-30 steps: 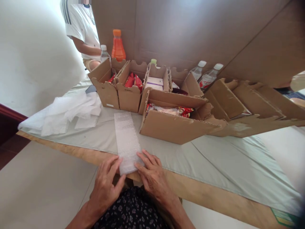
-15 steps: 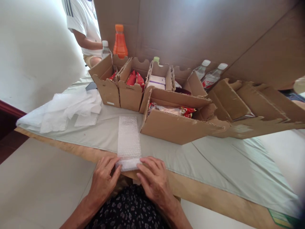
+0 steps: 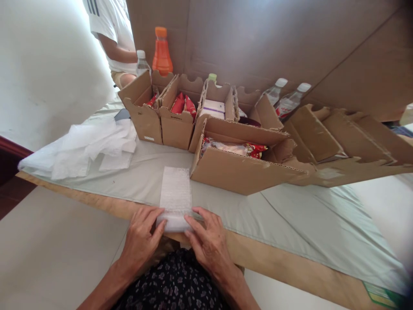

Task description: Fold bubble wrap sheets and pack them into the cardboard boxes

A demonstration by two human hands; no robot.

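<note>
Left grip [image 3: 146,232], right grip [image 3: 206,234] both pinching wrap [image 3: 176,189] at folded near end, on tabletop [image 3: 274,256] edge; far end beside box [image 3: 238,172]

Bubble wrap strip [image 3: 176,189], near end turned over on itself between left hand [image 3: 143,237] and right hand [image 3: 208,241].
From my remote seat I see 1 narrow strip of translucent white bubble wrap, its surface finely bumpy. The longer part lies flat, running straight away beyond both hands to a free, almost square-cut end. The near part makes a thicker band [image 3: 174,223] lying crosswise from the left hand to the right hand, and I read it as glossier and smoother. The left hand touches its left end, the right hand its right end. I can't tell how many layers the band has.
</note>
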